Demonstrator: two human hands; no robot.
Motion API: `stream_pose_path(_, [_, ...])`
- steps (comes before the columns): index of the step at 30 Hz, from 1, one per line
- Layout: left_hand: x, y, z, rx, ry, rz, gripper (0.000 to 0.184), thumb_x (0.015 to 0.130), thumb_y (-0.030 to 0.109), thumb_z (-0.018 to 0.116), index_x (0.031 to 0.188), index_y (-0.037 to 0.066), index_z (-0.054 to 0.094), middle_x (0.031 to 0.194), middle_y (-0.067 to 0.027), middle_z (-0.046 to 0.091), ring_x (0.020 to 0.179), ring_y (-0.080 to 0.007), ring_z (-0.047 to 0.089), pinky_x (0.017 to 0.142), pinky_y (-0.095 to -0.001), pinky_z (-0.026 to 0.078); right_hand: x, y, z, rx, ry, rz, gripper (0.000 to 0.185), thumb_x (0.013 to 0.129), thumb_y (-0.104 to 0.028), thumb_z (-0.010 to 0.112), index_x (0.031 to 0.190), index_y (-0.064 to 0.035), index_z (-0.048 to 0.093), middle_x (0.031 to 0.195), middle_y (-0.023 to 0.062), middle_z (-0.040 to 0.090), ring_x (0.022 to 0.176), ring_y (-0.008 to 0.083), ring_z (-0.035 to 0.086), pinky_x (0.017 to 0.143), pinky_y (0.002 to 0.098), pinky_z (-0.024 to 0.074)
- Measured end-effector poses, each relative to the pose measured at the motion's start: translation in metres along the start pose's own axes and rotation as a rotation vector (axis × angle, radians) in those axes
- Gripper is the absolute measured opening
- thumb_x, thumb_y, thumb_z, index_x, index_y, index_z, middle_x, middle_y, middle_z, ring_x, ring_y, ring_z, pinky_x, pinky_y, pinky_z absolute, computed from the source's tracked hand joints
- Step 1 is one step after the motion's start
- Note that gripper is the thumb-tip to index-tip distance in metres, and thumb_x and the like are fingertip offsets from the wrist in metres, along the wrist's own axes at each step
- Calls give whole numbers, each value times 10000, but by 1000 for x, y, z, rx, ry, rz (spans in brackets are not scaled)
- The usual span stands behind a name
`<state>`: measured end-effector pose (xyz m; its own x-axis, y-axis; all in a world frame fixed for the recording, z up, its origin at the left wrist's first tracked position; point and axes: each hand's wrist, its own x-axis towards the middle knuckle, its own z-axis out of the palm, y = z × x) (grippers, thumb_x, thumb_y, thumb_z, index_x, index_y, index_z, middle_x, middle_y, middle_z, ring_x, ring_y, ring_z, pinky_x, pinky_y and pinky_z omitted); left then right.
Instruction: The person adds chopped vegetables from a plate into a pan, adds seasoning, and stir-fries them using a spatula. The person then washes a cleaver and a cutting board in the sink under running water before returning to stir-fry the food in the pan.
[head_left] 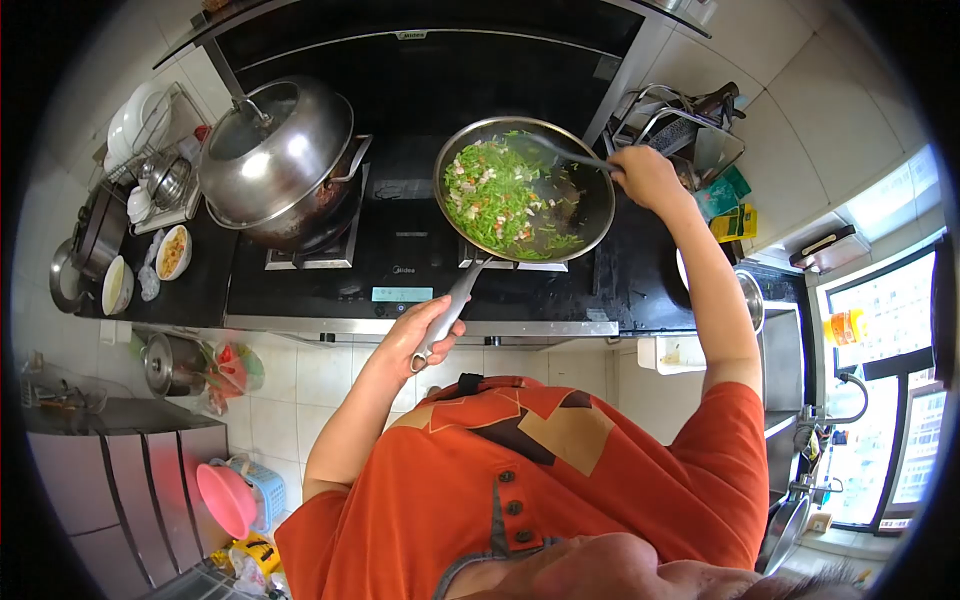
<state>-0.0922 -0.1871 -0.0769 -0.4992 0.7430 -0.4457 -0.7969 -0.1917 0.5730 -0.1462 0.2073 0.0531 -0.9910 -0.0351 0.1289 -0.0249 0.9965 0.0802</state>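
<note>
Green chopped food (490, 195) lies in our pan (590, 215), back from the front edge of the counter (650, 300). Our left hand (412, 338) clamps the pan's handle (455, 306); our right hand (648, 178), well apart, grips a spatula (580, 156) reaching into the pan. A lidded pot (305, 225) stands toward the counter's left edge.

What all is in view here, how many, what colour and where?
Frying pan: 1, dark with grey handle, over right burner
Chopped food: 1 heap, mostly green, in pan
Utensil: 1, dark, in pan
Lidded pot: 1, silver lid, left burner
Stove: 1, black, centre
Bowls: at least 2, pale, left counter
Plates: several, white, left rack
Packet: 1, yellow, stove's right
Basin: 1, pink, lower left
Basket: 1, blue, beside basin
Other clutter: many, mixed, around edges
Shirt: 1, orange, bottom centre
Left fingers: one set, bare, on pan handle
Right fingers: one set, bare, around utensil handle
</note>
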Motion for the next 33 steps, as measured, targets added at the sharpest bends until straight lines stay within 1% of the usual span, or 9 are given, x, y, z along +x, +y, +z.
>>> stream_pose_path(4, [0, 1, 2, -3, 1, -3, 339, 973, 311, 494, 1185, 46, 493, 784, -87, 583, 468, -84, 439, 344, -217, 319, 41, -33, -4, -116, -15, 139, 177, 782, -77, 592, 928, -26, 680, 949, 211, 672, 934, 348, 658, 773, 450, 542])
stream_pose_path(8, [1, 0, 1, -5, -7, -2, 318, 972, 306, 498, 1151, 43, 497, 781, -89, 590, 473, -89, 449, 345, -221, 327, 53, -81, -4, -150, -148, -102, 198, 779, -130, 611, 952, -105, 704, 922, 154, 679, 911, 336, 650, 766, 440, 530])
stream_pose_path(11, [4, -3, -2, -36, -15, 11, 304, 967, 303, 512, 1126, 43, 500, 779, -90, 597, 474, -93, 455, 345, -223, 335, 16, -101, -22, -164, -114, -318, 136, 769, -118, 609, 870, -75, 688, 834, 166, 665, 848, 336, 653, 722, 443, 530])
stream_pose_path(14, [4, -6, -2, -81, -18, 15, 286, 959, 301, 528, 1098, 52, 504, 773, -90, 603, 472, -93, 454, 341, -224, 337, -20, -103, -57, -208, -95, -371, 124, 779, -144, 623, 864, -76, 683, 795, 154, 661, 810, 332, 655, 701, 451, 524])
stream_pose_path(17, [6, -8, 0, -85, -1, -5, 374, 975, 311, 492, 1243, 51, 492, 811, -71, 589, 460, -72, 429, 336, -200, 317, -55, -113, -110, -260, -145, -269, 130, 787, -166, 635, 869, -77, 683, 770, 150, 657, 779, 330, 654, 679, 445, 520])
stream_pose_path(22, [7, -10, 2, -79, 21, -8, 363, 970, 310, 504, 1238, 66, 490, 822, -81, 588, 473, -80, 435, 337, -201, 309, -89, -136, -91, -215, -104, -389, 61, 741, -73, 642, 795, -76, 668, 756, 136, 665, 759, 307, 666, 646, 408, 531])
stream_pose_path(26, [7, -12, 2, -91, 32, -19, 356, 967, 312, 512, 1231, 73, 498, 827, -81, 594, 480, -82, 436, 339, -199, 303, -52, -143, -38, -323, -358, -106, 161, 740, -56, 654, 890, -60, 711, 885, 126, 700, 839, 278, 697, 667, 363, 564])
stream_pose_path(28, [7, -13, 0, -64, 46, 3, 358, 963, 315, 520, 1226, 71, 504, 838, -81, 602, 482, -80, 437, 340, -198, 301, -44, -122, -25, -301, -201, 60, 152, 767, -75, 627, 887, -60, 718, 883, 142, 704, 869, 276, 696, 690, 364, 565])
stream_pose_path(33, [5, -11, 3, -77, 39, -6, 363, 961, 316, 524, 1224, 66, 510, 828, -79, 606, 495, -81, 451, 352, -193, 316, -40, -92, -25, -327, -19, 98, 132, 781, -90, 599, 843, -75, 715, 845, 146, 699, 804, 264, 702, 638, 368, 567])
